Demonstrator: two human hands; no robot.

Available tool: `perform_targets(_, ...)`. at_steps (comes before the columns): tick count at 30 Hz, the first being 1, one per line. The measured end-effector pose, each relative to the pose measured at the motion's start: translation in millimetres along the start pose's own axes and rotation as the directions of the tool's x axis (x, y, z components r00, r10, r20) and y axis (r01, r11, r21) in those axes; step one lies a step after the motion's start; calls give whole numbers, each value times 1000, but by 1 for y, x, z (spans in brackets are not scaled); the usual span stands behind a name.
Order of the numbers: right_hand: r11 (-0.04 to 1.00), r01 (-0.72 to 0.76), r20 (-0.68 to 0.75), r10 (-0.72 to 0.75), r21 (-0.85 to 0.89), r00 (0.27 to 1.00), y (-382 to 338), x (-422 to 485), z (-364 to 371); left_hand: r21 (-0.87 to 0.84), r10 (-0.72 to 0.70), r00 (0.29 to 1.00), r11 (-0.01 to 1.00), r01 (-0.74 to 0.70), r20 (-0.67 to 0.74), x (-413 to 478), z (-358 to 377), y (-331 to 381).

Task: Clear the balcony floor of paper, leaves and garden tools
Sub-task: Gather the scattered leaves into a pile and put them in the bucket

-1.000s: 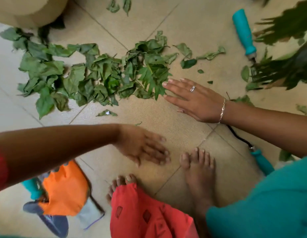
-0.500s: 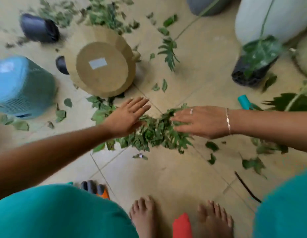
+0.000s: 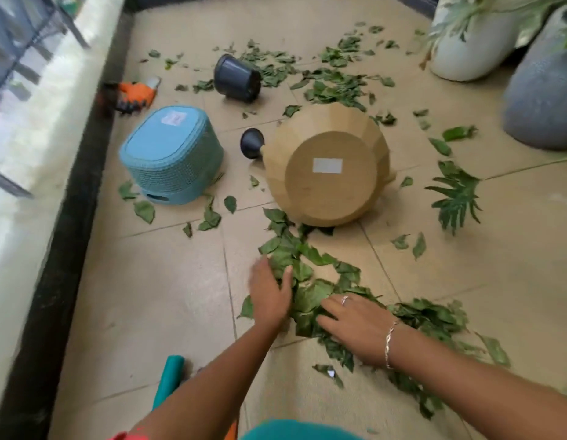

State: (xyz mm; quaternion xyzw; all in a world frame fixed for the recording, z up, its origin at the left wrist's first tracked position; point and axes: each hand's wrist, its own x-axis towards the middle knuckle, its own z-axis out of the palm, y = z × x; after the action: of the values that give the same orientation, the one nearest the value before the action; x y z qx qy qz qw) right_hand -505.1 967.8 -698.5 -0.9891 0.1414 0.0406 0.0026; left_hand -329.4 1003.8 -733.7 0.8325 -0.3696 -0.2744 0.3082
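A band of green leaves [image 3: 310, 258] lies on the tan tiled floor, running from the tan pot toward me. My left hand [image 3: 271, 295] lies flat, fingers straight, against the left side of this pile. My right hand [image 3: 355, 322], with a ring and a bracelet, lies flat on the leaves at the pile's right side. More leaves [image 3: 332, 81] are scattered at the back. A teal tool handle [image 3: 168, 381] shows beside my left forearm. An orange garden glove [image 3: 134, 95] lies by the left ledge.
An overturned tan pot [image 3: 326, 166] and an upturned teal basket [image 3: 171, 154] stand in the middle. A tipped black pot [image 3: 237, 78] and a small black pot [image 3: 252, 143] lie behind. White [image 3: 466, 49] and grey [image 3: 542, 90] planters stand at the right.
The view has lifted and widened over the balcony floor. Both hands have stayed flat on the leaf pile and now lie closer together, with the leaves bunched between them.
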Motion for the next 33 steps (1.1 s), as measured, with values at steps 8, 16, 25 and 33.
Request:
perform_targets(8, 996, -10, -177, 26, 94, 984, -28, 55, 31, 37, 183, 977, 983, -180, -105, 48, -44, -8)
perform_targets(16, 883, -416, -50, 435, 216, 899, 12, 68, 28, 249, 148, 955, 965, -83, -256, 112, -86, -53)
perform_targets(25, 937, -209, -60, 235, 280, 970, -17, 149, 28, 480, -88, 964, 853, 204, -252, 200, -156, -99)
perform_targets(33, 921, -289, -1, 300, 262, 954, -3, 164, 28, 383, 350, 927, 881, -278, -132, 141, -101, -74)
